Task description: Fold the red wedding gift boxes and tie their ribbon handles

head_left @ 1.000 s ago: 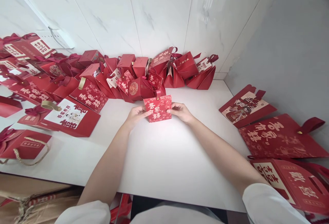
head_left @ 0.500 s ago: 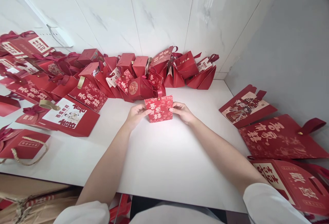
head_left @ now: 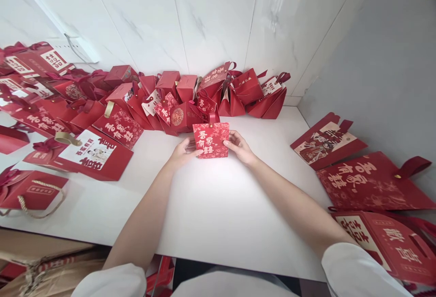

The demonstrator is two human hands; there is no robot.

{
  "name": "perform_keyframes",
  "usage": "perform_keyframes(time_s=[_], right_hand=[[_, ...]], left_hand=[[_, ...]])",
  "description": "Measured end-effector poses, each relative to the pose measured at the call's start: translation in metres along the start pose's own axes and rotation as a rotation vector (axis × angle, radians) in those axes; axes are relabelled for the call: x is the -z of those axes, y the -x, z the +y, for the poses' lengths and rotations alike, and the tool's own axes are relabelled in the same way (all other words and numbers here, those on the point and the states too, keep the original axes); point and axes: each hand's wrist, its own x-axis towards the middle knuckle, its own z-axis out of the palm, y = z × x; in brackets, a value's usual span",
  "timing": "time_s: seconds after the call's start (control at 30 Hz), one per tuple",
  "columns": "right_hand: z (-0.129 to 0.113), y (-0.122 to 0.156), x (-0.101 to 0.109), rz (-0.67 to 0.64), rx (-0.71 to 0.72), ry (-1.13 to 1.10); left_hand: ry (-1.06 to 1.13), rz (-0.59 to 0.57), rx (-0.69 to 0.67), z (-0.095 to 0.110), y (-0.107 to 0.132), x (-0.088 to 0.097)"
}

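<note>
Between my hands stands a small red gift box (head_left: 214,139) with pale Chinese characters, a floral print and a ribbon loop at its top. My left hand (head_left: 184,152) grips its left side, the thumb lying along the lower front. On the right side my right hand (head_left: 240,147) holds it, thumb on the front face and fingers behind. The fingers behind the box are partly hidden. Just beyond it sits a red box with a round gold emblem (head_left: 184,116).
Many red gift boxes (head_left: 168,81) line the marbled wall. A large box with a white label (head_left: 97,154) lies left, near a rope-handled box (head_left: 37,190). Flat red boxes (head_left: 374,181) lie along the right side of the white table (head_left: 238,224). Cardboard (head_left: 41,247) is below left.
The small gift box has tipped more upright and shifted up slightly, its front now facing me more squarely. Both hands keep their hold on it.
</note>
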Motion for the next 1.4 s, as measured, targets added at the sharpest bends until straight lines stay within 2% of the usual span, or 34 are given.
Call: perform_keyframes(time_s=[0.1,0.17,0.27,0.37,0.43,0.53,0.6,0.77,0.97,1.13,1.4], right_hand=[[0.0,0.001,0.002,0.057,-0.029,-0.007],[0.001,0.001,0.004,0.086,-0.073,-0.038],[0.001,0.002,0.007,0.072,-0.113,-0.084],[0.004,-0.002,0.009,0.061,-0.144,-0.131],[0.008,-0.006,0.012,0.145,-0.171,-0.159],[0.014,-0.014,0.019,0.336,-0.19,-0.176],[0.015,-0.018,0.024,0.399,-0.218,-0.234],[0.004,-0.02,0.032,0.504,-0.304,-0.643],[-0.009,-0.013,0.029,0.452,-0.316,-0.689],[-0.008,-0.011,0.027,0.42,-0.281,-0.629],[-0.013,-0.007,0.023,0.251,-0.207,-0.494]], left_hand=[[-0.02,0.001,0.012,0.007,0.003,-0.002],[0.005,-0.042,0.035,0.013,0.006,-0.005],[0.04,-0.122,0.092,0.023,0.011,-0.012],[0.02,-0.135,0.121,0.027,0.013,-0.017],[0.028,-0.115,0.132,0.026,0.012,-0.019],[0.035,-0.094,0.169,0.021,0.009,-0.018],[0.003,-0.105,0.182,0.018,0.009,-0.017],[-0.077,-0.139,0.177,0.014,0.009,-0.016],[-0.114,-0.152,0.198,0.009,0.008,-0.017],[-0.119,-0.146,0.201,0.007,0.007,-0.017],[-0.163,-0.158,0.181,0.003,0.008,-0.017]])
